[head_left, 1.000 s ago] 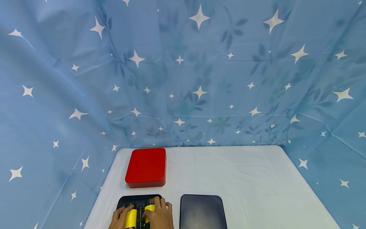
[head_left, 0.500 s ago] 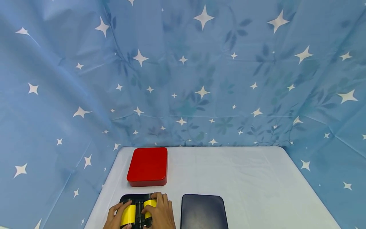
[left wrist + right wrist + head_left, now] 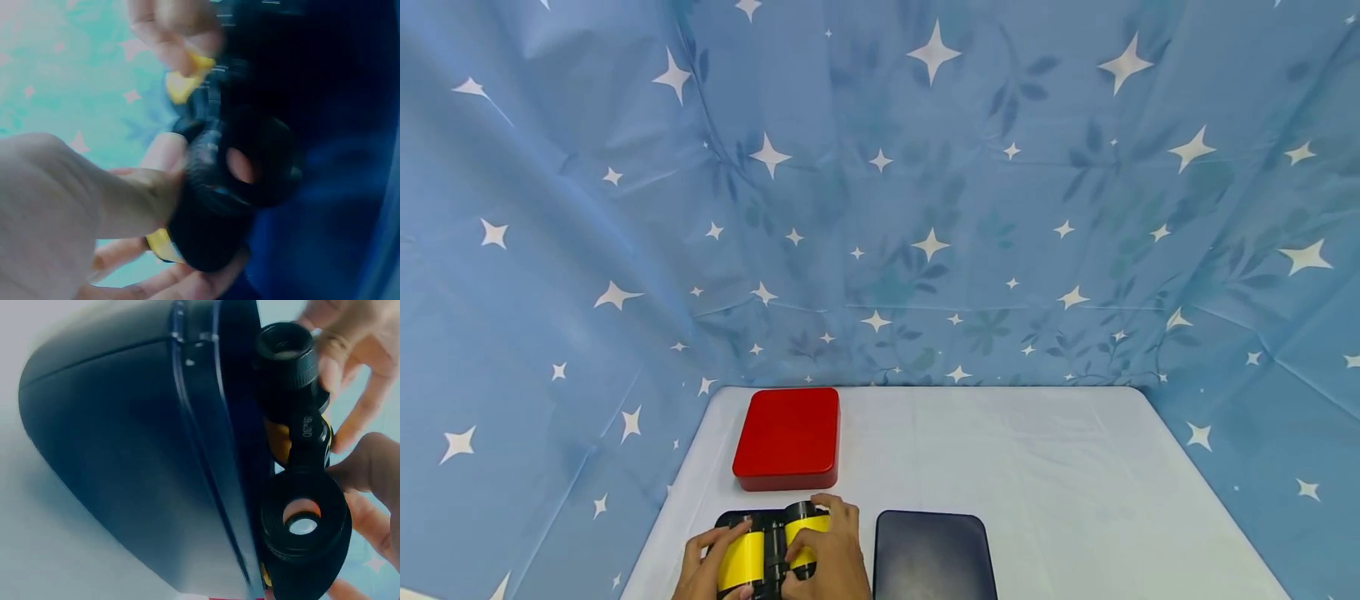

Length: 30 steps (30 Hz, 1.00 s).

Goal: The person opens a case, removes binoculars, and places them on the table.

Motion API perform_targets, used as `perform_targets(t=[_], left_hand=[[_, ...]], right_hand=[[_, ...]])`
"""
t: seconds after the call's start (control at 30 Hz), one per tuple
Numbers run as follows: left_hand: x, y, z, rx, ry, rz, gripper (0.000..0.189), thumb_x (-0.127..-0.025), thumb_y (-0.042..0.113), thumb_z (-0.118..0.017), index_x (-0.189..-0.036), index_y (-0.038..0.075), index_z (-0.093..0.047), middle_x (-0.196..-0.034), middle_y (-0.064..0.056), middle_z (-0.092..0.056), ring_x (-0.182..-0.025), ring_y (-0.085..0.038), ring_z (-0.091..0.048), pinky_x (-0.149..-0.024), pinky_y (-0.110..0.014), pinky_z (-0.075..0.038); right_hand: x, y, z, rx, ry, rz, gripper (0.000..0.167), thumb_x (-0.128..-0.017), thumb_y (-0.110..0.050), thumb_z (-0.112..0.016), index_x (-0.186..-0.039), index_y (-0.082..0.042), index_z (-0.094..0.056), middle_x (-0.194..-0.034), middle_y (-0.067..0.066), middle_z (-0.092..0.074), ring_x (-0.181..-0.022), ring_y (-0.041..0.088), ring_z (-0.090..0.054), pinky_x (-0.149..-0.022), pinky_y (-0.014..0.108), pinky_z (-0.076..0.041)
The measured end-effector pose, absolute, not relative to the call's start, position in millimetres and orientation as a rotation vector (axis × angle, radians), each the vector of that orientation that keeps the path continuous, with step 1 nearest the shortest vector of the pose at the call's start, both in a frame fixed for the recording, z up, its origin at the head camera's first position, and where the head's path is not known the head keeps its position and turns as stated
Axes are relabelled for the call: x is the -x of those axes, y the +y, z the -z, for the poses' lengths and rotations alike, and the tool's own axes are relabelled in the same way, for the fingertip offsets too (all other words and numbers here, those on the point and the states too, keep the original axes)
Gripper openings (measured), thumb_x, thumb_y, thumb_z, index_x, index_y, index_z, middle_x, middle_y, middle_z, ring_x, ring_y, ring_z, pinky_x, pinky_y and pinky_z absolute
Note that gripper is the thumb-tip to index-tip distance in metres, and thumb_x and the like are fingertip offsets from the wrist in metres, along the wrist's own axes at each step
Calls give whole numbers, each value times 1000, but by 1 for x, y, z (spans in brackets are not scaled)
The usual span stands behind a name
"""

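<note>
A pair of yellow-and-black binoculars [image 3: 742, 560] is held between both hands, over a dark open box whose far rim [image 3: 737, 513] shows behind it. My left hand [image 3: 702, 568] grips the left barrel, fingers over the yellow part and thumb near the eyepiece. The right hand [image 3: 835, 554] grips the right barrel, fingertips near its front end. In the right wrist view the eyepieces of the binoculars [image 3: 306, 440] lie alongside a dark blue surface [image 3: 125, 437]. The left wrist view is blurred; the left hand [image 3: 125, 200] wraps the near barrel there.
A red square box [image 3: 787, 437] stands behind the dark box, on a white-covered table [image 3: 1037, 467]. To the right lies a dark blue rectangular panel [image 3: 934, 557]. Blue star-patterned curtain [image 3: 880, 208] surrounds the table on the back and sides.
The binoculars have risen from the dark box and come nearer the head camera. Most recently the right barrel and right hand have shifted up and to the right. The head view has swung slightly.
</note>
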<state>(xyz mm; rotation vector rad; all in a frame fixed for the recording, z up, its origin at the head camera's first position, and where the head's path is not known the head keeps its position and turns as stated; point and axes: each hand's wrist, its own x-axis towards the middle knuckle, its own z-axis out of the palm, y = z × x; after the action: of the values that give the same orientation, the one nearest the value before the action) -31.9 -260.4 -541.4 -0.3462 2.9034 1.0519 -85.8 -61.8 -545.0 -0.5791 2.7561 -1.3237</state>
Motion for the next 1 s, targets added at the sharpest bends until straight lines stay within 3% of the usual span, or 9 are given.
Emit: perform_targets(t=[0.1, 0.37, 0.57, 0.7, 1.0], left_hand=[[33, -257, 544, 359, 2906, -1035, 82, -84, 47, -89, -151, 11, -57, -139, -24, -43, -118, -37, -56, -104, -62, -54], [28, -255, 546, 416, 2896, -1156, 78, -85, 45, -88, -150, 11, -59, -139, -24, -44, -121, -39, -54, -92, -54, -63], [26, -251, 544, 424, 2902, -1195, 76, -87, 46, -86, -149, 11, -60, -140, -22, -43, -124, -41, -50, -89, -55, -63], [27, -249, 540, 417, 2877, -1241, 75, -87, 43, -87, -149, 11, -59, -141, -22, -42, -124, -42, -49, -86, -54, -64], [30, -239, 531, 359, 2816, -1371, 74, -85, 32, -90, -149, 10, -60, -143, -23, -41, -121, -43, -53, -70, -32, -65]], right_hand=[[89, -58, 546, 556, 2743, 1347, 22, -68, -21, -90, -83, -35, -81, -147, 5, -53, -122, 27, -45, -96, 40, -58], [90, -50, 544, 433, 2645, 1467, 46, -65, -18, -94, -103, -36, -78, -139, 4, -53, -123, 27, -52, -98, 52, -61], [95, -38, 545, 426, 2499, 1597, 56, -67, -16, -99, -115, -28, -74, -134, 5, -53, -117, 27, -60, -92, 45, -64], [100, -27, 541, 415, 2375, 1639, 57, -69, -13, -99, -118, -30, -75, -135, 4, -56, -117, 27, -60, -91, 44, -64], [106, -1, 532, 447, 2301, 1690, 59, -72, -9, -97, -122, -32, -76, -134, 2, -62, -110, 23, -67, -88, 43, -65]])
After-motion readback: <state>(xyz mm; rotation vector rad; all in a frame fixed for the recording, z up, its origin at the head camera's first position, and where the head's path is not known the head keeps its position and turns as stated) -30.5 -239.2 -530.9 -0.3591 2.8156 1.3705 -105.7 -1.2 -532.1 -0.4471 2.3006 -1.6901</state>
